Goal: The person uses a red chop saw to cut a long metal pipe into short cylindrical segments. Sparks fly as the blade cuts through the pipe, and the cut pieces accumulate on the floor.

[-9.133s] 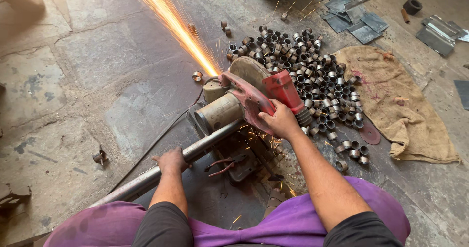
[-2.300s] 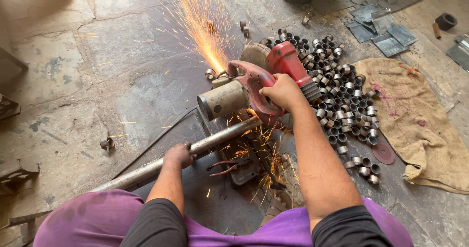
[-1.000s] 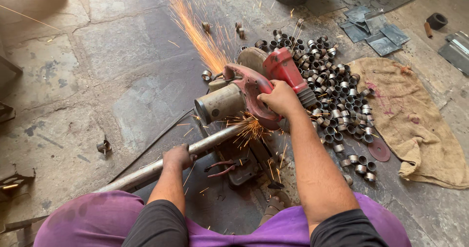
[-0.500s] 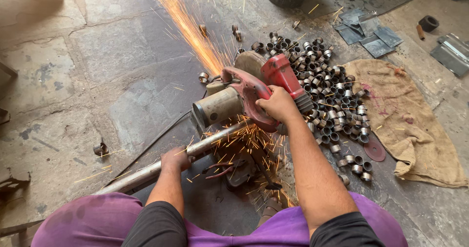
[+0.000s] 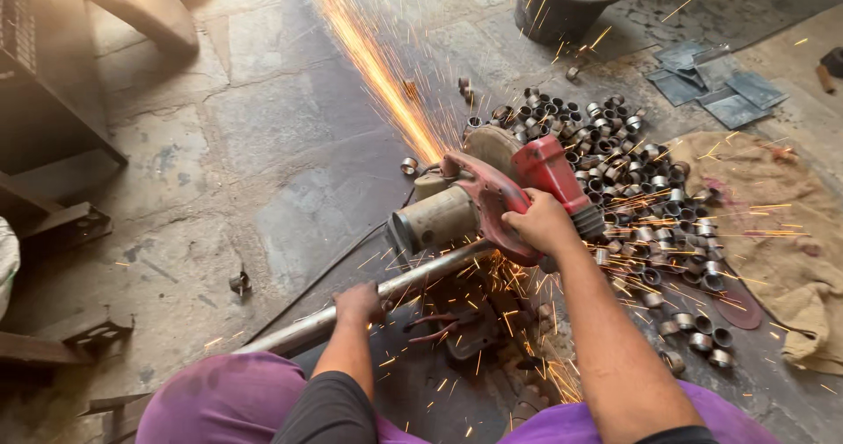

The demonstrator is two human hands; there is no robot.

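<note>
1. My left hand (image 5: 358, 303) is clamped around one long grey metal pipe (image 5: 413, 277); the pipe lies slanted on the stone floor (image 5: 263, 145), its far end under the saw.
2. One red chop saw (image 5: 492, 202) sits mid-frame, throwing orange sparks (image 5: 378, 66) up and away; my right hand (image 5: 543, 224) grips its handle, fingers wrapped tight.
3. Cut metal rings (image 5: 650, 198) lie heaped to the right, too many to count; one dark bucket (image 5: 566, 5) holds more; one burlap sack (image 5: 790, 242) lies just beside them.

The left hand (image 5: 358, 302) is curled closed, its forearm short and bent toward the body. The right hand (image 5: 542, 223) is clenched palm-down, its arm stretched forward.
</note>
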